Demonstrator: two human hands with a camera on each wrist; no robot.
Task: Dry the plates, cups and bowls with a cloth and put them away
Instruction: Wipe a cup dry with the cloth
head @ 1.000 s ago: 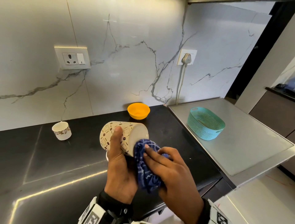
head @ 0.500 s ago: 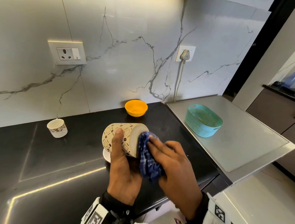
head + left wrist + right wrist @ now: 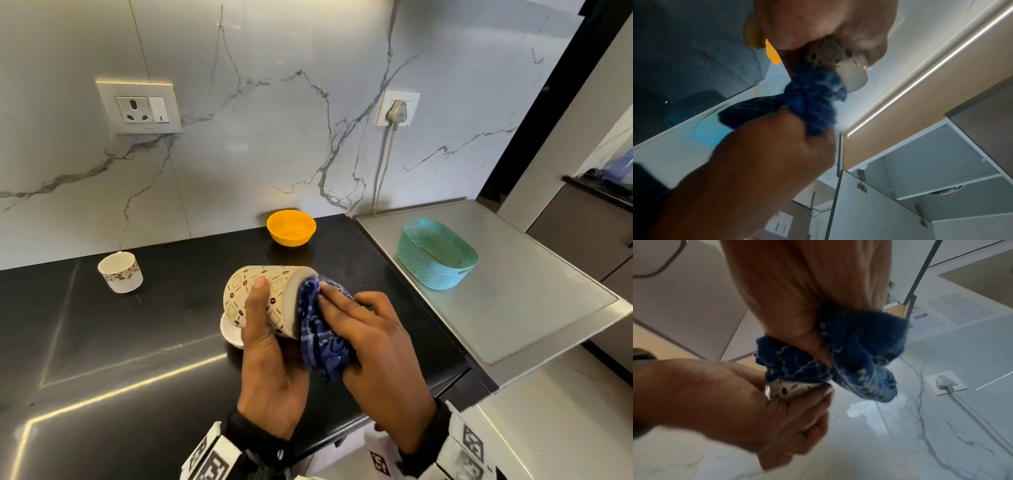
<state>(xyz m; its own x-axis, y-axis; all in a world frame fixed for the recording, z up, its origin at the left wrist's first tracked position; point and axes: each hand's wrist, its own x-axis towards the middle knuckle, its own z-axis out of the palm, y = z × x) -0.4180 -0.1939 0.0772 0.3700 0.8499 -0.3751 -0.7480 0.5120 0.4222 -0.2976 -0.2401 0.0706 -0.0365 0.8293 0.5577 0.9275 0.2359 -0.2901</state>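
My left hand (image 3: 263,329) grips a cream patterned mug (image 3: 253,291) on its side above the black counter, thumb across its wall. My right hand (image 3: 370,342) holds a bunched blue cloth (image 3: 322,335) and presses it against the mug's flat end. In the left wrist view the cloth (image 3: 813,97) bunches below the mug (image 3: 840,65); in the right wrist view the cloth (image 3: 859,356) covers most of the mug (image 3: 789,389). A white saucer (image 3: 231,330) lies under the mug, mostly hidden. A small floral cup (image 3: 120,272) stands left, an orange bowl (image 3: 291,228) at the back.
A teal mesh basket (image 3: 436,255) sits on the raised grey surface (image 3: 513,308) to the right of the black counter (image 3: 102,342). A plugged-in cord (image 3: 385,164) hangs down the marble wall behind. The counter's front edge runs just below my wrists.
My right hand has slid the cloth up over the mug's flat end, covering more of it. The left hand keeps its grip, and the mug has barely shifted.
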